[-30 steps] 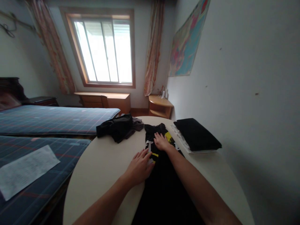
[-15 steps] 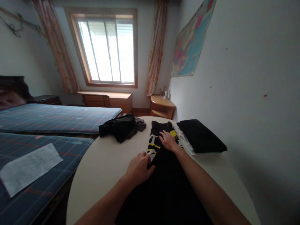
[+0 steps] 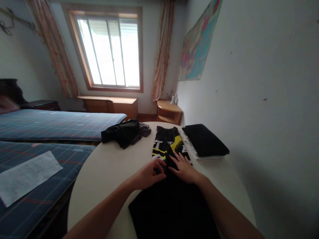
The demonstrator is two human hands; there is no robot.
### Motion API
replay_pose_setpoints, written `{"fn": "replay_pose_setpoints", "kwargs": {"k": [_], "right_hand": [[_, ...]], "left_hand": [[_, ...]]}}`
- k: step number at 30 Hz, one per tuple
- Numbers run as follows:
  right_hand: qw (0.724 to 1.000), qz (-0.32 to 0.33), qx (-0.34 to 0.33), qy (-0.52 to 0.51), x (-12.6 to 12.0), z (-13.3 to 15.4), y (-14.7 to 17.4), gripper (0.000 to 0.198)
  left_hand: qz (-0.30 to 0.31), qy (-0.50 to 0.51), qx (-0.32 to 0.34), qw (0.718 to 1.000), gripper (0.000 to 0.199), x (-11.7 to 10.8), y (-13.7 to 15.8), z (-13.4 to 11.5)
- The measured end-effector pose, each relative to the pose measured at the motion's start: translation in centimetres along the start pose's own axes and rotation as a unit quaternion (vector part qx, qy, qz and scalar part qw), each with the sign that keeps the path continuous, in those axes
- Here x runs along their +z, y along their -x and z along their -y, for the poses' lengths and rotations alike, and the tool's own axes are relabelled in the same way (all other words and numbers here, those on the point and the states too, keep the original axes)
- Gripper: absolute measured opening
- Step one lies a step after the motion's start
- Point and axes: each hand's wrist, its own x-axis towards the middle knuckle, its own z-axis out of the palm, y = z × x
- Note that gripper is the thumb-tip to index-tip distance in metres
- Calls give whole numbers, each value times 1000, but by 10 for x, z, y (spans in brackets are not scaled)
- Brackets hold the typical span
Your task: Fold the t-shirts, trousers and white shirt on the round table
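Black printed garment lies lengthwise on the bench, its far end showing white lettering and yellow patches, its near part running plain black towards me. Of the two hands I'm watching, the right hand rests on it with fingers spread; the left hand is just beside, fingers and thumb curled, and I can't tell whether it pinches any fabric. As I judge it, this piece is laid out but not yet a compact bundle, though the near part is so dark on my feed that I may be missing folds. To the right, a black folded cloth sits squared on white fabric; I'd count those as done. On the far left, a rumpled dark heap looks left to do.
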Motion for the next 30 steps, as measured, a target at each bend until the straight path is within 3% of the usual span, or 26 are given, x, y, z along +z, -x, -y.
{"fn": "replay_pose_setpoints", "kwargs": {"k": [3,5,9,16,19,22,24,28,30], "right_hand": [[999,-30,-26,-15,-2,-1,9,64],[997,-59,-46,-32,-8,-3,13,53],[986,-107,-108,-67,-19,-2,19,38],[980,-127,-139,-67,-12,16,16,36],[977,-135,-159,-52,-8,19,13,36],[973,-150,-171,-44,-9,19,11,22],[969,-169,-170,-52,-12,17,11,19],[965,-189,-159,-87,-19,10,14,20],[967,-165,-163,-106,-20,4,16,23]], "left_hand": [[146,103,-11,984,45,1,4,-5],[206,130,-39,969,48,-2,7,-6],[196,105,-57,973,52,-8,8,-3],[181,-58,-57,980,49,-4,8,0],[189,-53,-52,979,51,-1,8,-4],[188,-2,-45,981,53,0,9,-7],[225,61,-61,971,53,0,9,-7],[375,191,-119,899,61,3,8,-1],[385,182,-120,897,60,6,7,3]]}}
